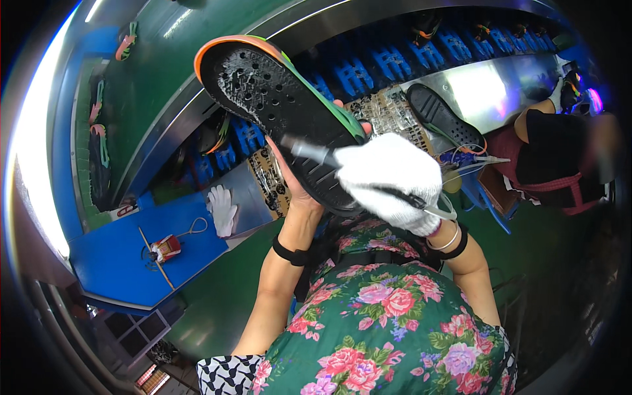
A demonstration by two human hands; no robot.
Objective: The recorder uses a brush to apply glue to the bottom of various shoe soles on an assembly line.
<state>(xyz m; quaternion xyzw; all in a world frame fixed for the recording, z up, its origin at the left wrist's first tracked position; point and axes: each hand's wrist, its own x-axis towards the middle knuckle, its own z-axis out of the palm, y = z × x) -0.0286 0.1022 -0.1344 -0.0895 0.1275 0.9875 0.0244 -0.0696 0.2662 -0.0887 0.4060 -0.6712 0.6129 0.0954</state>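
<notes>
Clasping the sole [299,122] by its edges, the left hand [295,185] holds it before the person [395,322], far end leftward; the right hand [394,176] grips a tool [315,153] above it. Firm support and light, even strokes should serve best.

1. A shoe workshop, laid out as a production line: a black sole [263,85] sits in the left grip [297,187], and a second sole [440,113] lies right of the gloved right grip [392,181].
2. Beyond both grips, blue holders [393,62] repeat in a long row beside a metal-edged green belt [161,72].
3. Well right of the right grip, another person [550,155] is at the line.
4. Left of the left grip, a white work glove [222,210] lies at the edge of a blue surface [112,257].
</notes>
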